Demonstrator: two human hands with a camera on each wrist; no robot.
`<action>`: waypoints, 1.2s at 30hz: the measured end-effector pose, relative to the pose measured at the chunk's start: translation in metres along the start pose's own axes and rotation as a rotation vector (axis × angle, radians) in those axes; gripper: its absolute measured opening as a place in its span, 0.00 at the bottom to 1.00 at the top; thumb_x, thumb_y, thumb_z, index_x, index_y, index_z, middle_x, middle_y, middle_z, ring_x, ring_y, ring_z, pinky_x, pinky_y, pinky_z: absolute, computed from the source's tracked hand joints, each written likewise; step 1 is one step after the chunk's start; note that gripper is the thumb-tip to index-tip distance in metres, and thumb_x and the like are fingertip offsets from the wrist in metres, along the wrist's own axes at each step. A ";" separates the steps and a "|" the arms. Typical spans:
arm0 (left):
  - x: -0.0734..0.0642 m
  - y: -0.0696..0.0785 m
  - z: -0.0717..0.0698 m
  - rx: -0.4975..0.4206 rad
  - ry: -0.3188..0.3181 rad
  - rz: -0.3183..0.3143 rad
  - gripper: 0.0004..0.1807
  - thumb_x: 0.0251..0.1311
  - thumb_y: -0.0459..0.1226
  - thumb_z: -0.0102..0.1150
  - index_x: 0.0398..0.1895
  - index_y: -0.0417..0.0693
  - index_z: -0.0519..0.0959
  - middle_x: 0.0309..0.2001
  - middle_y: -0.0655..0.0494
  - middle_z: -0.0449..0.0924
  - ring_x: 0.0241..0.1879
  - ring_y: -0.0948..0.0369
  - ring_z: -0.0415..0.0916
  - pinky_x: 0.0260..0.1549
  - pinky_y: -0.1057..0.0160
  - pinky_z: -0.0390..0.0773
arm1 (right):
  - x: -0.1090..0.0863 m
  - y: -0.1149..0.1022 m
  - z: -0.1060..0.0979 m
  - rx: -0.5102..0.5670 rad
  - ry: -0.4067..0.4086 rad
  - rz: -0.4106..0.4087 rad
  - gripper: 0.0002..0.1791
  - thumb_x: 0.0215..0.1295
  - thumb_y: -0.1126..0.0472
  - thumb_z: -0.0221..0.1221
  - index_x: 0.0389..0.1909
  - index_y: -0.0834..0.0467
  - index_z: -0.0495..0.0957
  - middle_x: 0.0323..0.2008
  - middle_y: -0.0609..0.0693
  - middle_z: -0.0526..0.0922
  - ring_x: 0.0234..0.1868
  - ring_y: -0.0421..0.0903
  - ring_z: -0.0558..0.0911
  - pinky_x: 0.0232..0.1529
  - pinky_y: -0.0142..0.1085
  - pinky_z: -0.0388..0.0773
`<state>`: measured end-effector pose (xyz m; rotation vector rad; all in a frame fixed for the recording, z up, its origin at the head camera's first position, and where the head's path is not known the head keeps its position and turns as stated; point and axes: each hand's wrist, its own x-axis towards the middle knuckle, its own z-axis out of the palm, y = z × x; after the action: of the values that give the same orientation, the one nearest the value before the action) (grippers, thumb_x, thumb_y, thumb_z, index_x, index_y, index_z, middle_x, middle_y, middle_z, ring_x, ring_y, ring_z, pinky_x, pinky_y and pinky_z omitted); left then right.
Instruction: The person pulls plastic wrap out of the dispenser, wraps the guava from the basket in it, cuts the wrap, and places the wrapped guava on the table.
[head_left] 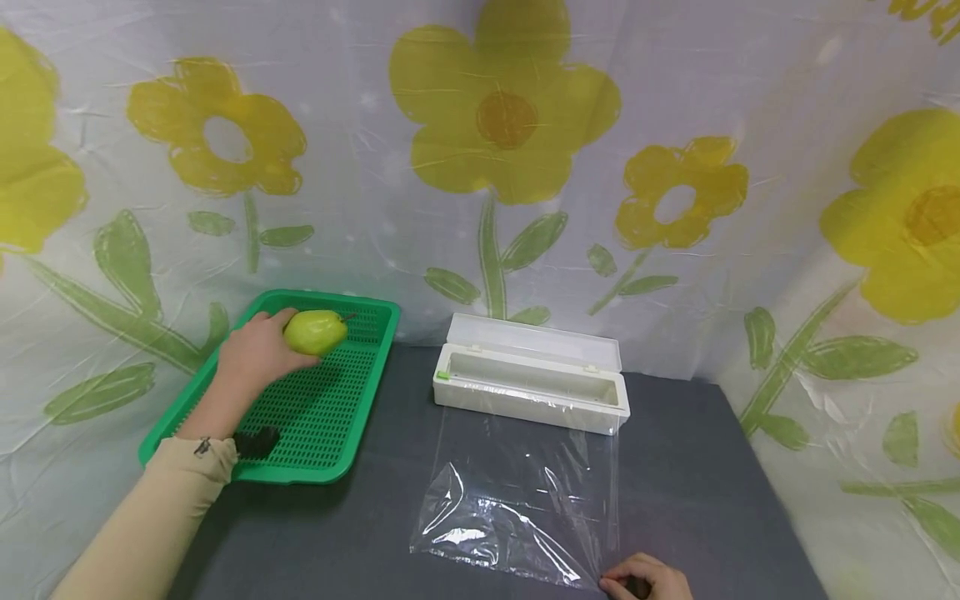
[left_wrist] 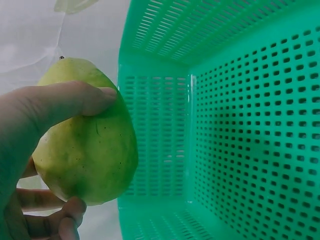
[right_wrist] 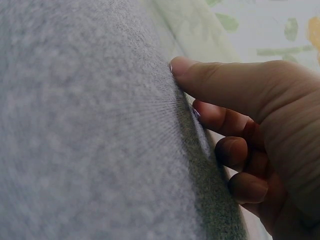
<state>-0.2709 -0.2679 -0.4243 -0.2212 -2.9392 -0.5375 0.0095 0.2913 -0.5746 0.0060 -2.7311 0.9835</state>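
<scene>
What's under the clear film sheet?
Dark tabletop shows through the film. The surface beneath its brightest glare, and at the corner the right hand pinches, can't be made out.

Legible text: none from where I stand. Noted: yellow handwritten strokes [head_left: 947, 18] on the flowered sheet [head_left: 360, 167], upper right, cut off by the edge of the head view; wording cannot be made out. Small dark mark [head_left: 202, 447] on the beige sleeve [head_left: 142, 517], at the cuff; too small to tell whether lettering.
</scene>
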 end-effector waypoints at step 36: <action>-0.037 0.026 -0.001 -0.032 0.079 0.002 0.53 0.52 0.55 0.80 0.75 0.38 0.68 0.57 0.24 0.73 0.40 0.32 0.80 0.27 0.37 0.79 | 0.000 0.001 0.004 -0.001 0.050 -0.025 0.17 0.41 0.64 0.84 0.17 0.42 0.85 0.21 0.26 0.77 0.20 0.26 0.71 0.21 0.24 0.70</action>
<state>-0.2300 -0.2487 -0.4211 -0.2020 -2.8559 -0.5791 0.0088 0.2899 -0.5785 0.0146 -2.6791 0.9630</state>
